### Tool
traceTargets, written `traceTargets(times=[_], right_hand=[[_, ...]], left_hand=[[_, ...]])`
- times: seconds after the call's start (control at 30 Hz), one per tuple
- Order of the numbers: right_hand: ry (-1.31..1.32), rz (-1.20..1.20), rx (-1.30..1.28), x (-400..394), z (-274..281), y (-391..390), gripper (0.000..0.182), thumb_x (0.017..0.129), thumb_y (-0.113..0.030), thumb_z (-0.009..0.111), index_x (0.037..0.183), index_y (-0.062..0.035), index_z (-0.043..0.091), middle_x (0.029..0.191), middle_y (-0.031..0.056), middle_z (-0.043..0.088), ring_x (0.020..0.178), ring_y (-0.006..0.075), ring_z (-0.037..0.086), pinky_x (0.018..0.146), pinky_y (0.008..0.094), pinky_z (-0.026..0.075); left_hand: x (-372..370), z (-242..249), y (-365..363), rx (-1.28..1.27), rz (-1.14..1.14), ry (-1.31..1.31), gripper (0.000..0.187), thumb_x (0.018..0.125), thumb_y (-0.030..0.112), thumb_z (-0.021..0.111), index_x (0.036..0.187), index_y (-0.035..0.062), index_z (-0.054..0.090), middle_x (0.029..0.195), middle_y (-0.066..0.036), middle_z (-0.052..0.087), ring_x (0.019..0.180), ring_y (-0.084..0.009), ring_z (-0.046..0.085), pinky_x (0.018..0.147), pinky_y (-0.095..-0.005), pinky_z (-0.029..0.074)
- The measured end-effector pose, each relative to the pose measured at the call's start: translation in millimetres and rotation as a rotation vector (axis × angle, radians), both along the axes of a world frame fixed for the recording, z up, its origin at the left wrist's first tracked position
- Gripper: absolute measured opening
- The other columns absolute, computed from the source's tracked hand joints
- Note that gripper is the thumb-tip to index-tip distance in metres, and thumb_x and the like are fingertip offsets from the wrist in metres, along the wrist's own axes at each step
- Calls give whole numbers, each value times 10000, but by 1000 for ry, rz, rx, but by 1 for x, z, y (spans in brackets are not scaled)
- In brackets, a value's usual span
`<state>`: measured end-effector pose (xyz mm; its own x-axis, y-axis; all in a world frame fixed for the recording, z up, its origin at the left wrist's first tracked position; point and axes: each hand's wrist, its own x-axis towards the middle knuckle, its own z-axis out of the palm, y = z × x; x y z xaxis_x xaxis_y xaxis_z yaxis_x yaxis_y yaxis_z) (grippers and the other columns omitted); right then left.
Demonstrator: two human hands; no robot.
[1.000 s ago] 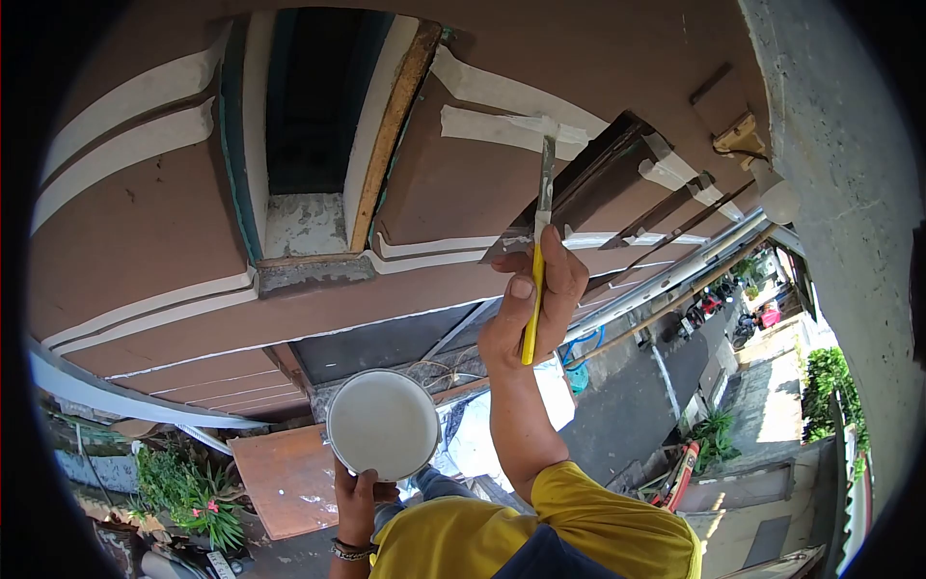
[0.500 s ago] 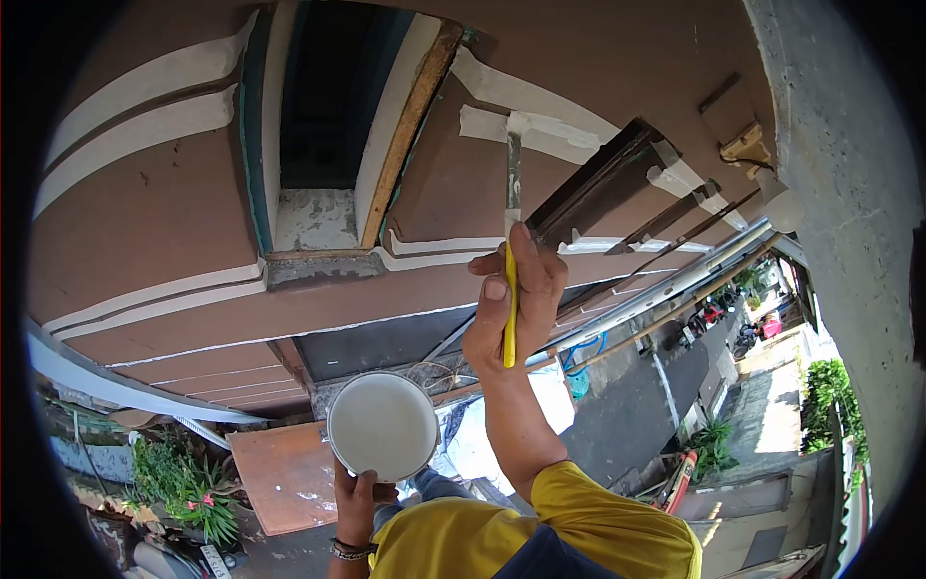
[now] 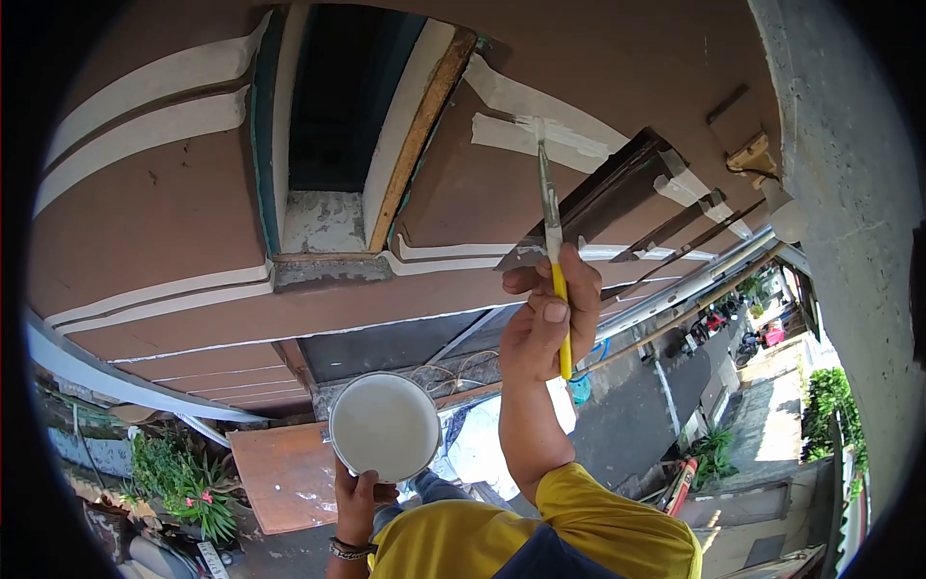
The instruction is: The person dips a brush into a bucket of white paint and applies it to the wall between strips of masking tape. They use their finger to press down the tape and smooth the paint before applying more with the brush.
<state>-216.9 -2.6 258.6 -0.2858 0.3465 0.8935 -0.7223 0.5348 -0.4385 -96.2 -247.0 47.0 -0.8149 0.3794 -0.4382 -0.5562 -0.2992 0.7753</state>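
My right hand (image 3: 550, 314) grips a thin paintbrush (image 3: 563, 328) by its yellow handle, fingers closed round it. The bristle end touches a white painted band (image 3: 502, 131) on the brown wall (image 3: 453, 198), right of the window opening. Low in the view, my left hand (image 3: 363, 494) holds a white paint bucket (image 3: 384, 427) by its near side, thumb at the rim. Pale paint lies inside the bucket. Some of the left fingers are hidden beneath it.
A recessed window (image 3: 333, 116) with a wooden edge breaks the wall. A dark slatted panel (image 3: 617, 183) and a small fixture (image 3: 748, 154) sit to the right. Far below are an alley (image 3: 617, 415), a reddish-brown board (image 3: 275, 473) and plants (image 3: 183, 482).
My right hand and the paintbrush have moved right along the white band, the brush now leaning more. My left hand and the bucket have stayed nearly still.
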Motion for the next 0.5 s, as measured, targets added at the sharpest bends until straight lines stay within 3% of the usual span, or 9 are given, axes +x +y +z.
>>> traceTargets(times=[0.13, 0.33, 0.43, 0.5], right_hand=[[50, 422, -369, 1, 12, 22, 397, 1006, -304, 587, 1271, -8, 570, 1005, 101, 669, 843, 153, 673, 756, 292, 574], [-14, 501, -413, -6, 14, 23, 389, 1012, -301, 576, 1271, -11, 564, 1009, 100, 669, 845, 158, 666, 765, 309, 585], [35, 450, -441, -17, 7, 33, 434, 992, -289, 594, 1233, 71, 569, 972, 175, 699, 791, 229, 720, 740, 356, 628], [57, 478, -477, -12, 7, 34, 435, 991, -291, 597, 1227, 73, 572, 976, 180, 699, 788, 236, 723, 741, 356, 629]], left_hand=[[1, -1, 2, 3, 18, -6, 607, 953, 95, 507, 1508, 62, 263, 893, -154, 699, 631, -195, 713, 545, -293, 625], [-1, 3, 5, 19, 17, -17, 615, 954, 82, 502, 1516, 76, 255, 897, -149, 696, 636, -197, 713, 551, -293, 627], [-1, 5, 6, 12, 17, -14, 619, 951, 76, 496, 1520, 82, 253, 904, -149, 697, 638, -195, 713, 551, -289, 626], [-1, 6, 7, 15, 25, 4, 620, 950, 74, 493, 1522, 82, 253, 911, -149, 698, 641, -192, 713, 549, -286, 625]])
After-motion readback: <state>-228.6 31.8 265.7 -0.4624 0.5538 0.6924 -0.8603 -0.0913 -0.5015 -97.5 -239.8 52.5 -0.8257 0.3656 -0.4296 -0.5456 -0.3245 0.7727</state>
